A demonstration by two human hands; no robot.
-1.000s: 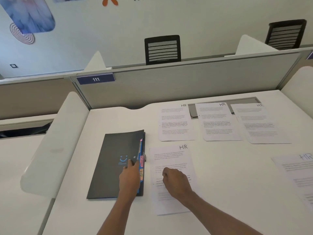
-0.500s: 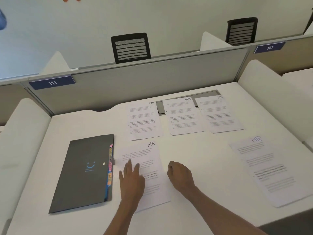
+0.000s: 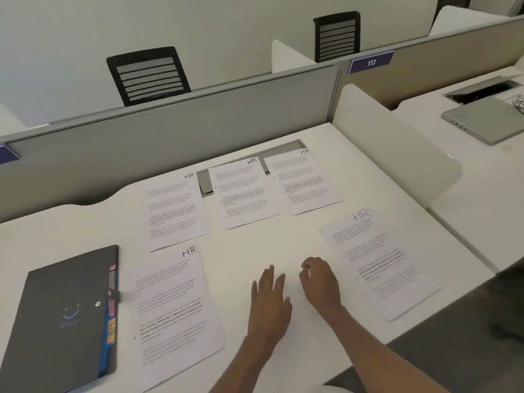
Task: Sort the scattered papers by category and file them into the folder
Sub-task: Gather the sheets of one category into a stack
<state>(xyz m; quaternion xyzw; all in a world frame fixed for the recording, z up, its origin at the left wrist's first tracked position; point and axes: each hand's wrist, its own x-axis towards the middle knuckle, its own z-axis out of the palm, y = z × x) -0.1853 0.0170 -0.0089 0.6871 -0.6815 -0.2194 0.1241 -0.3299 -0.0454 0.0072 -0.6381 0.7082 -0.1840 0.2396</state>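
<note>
A dark folder (image 3: 59,316) with coloured tabs lies closed at the desk's left. Several printed sheets marked HR lie on the white desk (image 3: 255,242): one beside the folder (image 3: 173,310), three in a row at the back (image 3: 174,211) (image 3: 243,191) (image 3: 303,181), and one at the right (image 3: 377,265). My left hand (image 3: 269,302) hovers flat over bare desk between the near sheets, fingers straight. Beside it my right hand (image 3: 320,282) has loosely curled fingers and holds nothing, just left of the right sheet.
A grey partition (image 3: 170,131) runs along the back with two black chairs (image 3: 149,75) behind it. A white side divider (image 3: 397,143) bounds the desk on the right. A closed laptop (image 3: 485,120) and cables lie on the neighbouring desk.
My view has swung right. My left hand left the folder, crossed the near sheet and now is over bare desk. My right hand moved right toward the right-hand sheet.
</note>
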